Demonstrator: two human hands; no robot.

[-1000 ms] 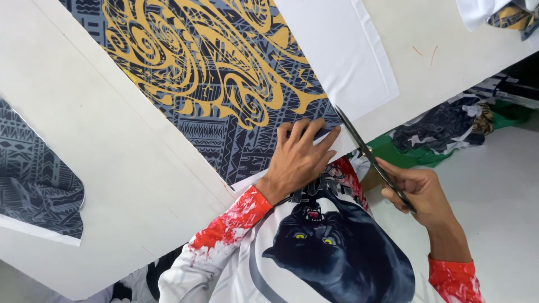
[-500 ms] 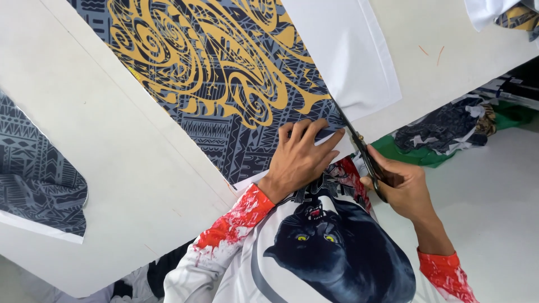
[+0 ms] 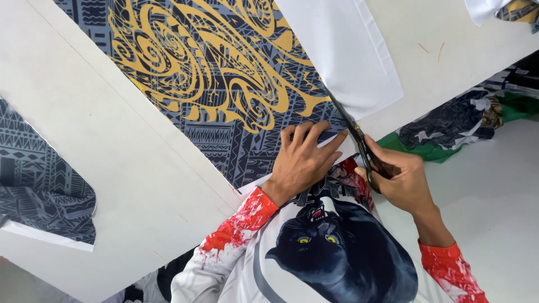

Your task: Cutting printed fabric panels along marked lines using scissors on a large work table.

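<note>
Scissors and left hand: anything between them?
Head view: only a narrow strip of the patterned fabric lies between the left hand and the scissors, held by the right hand.

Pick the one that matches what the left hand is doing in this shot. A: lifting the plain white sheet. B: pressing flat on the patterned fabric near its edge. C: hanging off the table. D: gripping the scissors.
B: the left hand lies spread on the grey and gold patterned fabric, while the right hand holds the scissors along the fabric's edge.
</note>
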